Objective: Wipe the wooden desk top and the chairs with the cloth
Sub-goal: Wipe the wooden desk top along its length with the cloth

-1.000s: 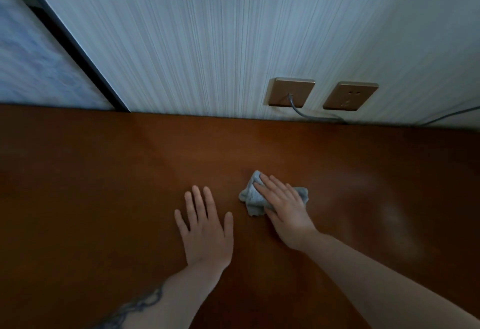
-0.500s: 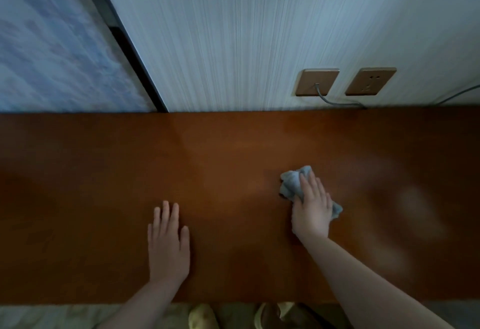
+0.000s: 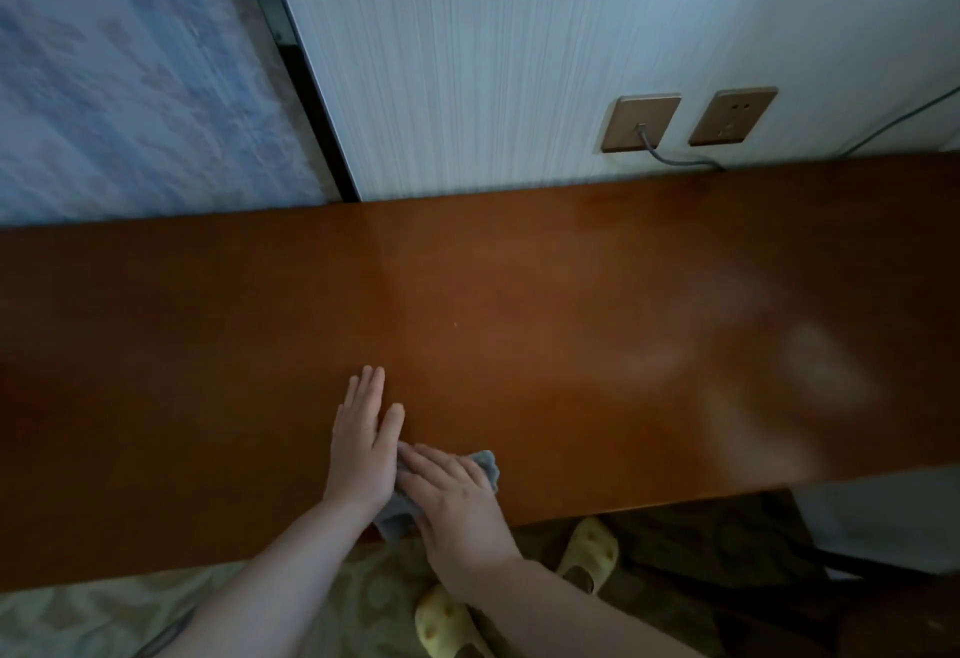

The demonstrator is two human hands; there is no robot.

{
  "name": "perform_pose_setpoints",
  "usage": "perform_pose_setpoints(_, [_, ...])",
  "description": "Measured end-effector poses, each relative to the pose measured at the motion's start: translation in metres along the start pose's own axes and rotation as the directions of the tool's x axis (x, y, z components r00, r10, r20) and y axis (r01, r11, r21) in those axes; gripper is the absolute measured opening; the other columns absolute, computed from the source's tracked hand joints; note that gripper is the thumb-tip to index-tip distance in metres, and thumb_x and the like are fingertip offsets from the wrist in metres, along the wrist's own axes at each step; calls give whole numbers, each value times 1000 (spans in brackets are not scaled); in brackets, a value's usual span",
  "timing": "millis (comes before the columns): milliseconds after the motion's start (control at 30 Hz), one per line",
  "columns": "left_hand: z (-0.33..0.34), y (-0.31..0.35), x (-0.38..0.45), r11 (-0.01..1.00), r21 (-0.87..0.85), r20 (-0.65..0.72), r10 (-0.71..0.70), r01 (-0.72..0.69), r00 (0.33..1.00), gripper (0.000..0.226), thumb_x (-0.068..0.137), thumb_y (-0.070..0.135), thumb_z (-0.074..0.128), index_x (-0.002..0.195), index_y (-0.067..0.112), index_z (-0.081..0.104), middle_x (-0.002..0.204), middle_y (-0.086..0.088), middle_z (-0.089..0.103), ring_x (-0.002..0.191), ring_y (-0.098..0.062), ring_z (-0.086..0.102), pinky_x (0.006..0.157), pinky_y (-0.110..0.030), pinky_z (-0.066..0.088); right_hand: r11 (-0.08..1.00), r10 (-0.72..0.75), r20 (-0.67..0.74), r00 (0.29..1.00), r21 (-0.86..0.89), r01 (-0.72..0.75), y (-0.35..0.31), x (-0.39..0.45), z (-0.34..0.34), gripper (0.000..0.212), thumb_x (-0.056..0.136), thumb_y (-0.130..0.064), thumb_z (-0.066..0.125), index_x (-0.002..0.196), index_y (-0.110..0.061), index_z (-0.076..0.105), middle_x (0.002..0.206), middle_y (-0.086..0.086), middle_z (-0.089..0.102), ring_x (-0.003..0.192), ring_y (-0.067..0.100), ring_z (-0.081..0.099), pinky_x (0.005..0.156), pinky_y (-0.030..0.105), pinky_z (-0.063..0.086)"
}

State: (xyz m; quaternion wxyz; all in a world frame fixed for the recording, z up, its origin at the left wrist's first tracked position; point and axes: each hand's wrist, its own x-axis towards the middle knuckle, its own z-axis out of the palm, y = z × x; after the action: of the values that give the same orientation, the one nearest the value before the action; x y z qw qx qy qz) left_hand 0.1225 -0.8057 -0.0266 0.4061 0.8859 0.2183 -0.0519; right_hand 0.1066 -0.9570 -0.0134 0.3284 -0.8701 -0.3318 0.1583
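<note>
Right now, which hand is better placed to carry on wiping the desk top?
Right. The right hand lies flat on the crumpled grey cloth at the near edge of the brown wooden desk top. The left hand rests flat on bare wood beside it, holding nothing.

We saw the bench [image 3: 519, 293] run left to right along the wall [image 3: 493, 59]. Two sockets [image 3: 641, 123] sat on the wall just behind the bench's back edge, toward the right, a cable [image 3: 675, 158] leading from the left one. Near the front edge, our left hand [image 3: 363, 449] lay flat on the bench. Our right hand [image 3: 457, 506] lay on the cloth [image 3: 485, 465] just right of it, touching. Slippers [image 3: 589, 551] stood on the floor before the bench.
</note>
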Motion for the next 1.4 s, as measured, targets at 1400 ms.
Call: perform_pose_setpoints(1400, [-15,-12,6,826,459,4,-369,326,929,78,96,61,11,146,15,-29,153,-3,-36,141,-20,-32,114,-42,-16,823,465,-328,822,-184,-538,97,133,-75,52,101,-24,42,151,-27,28,161,-1,12,148,19,8,118,35,4])
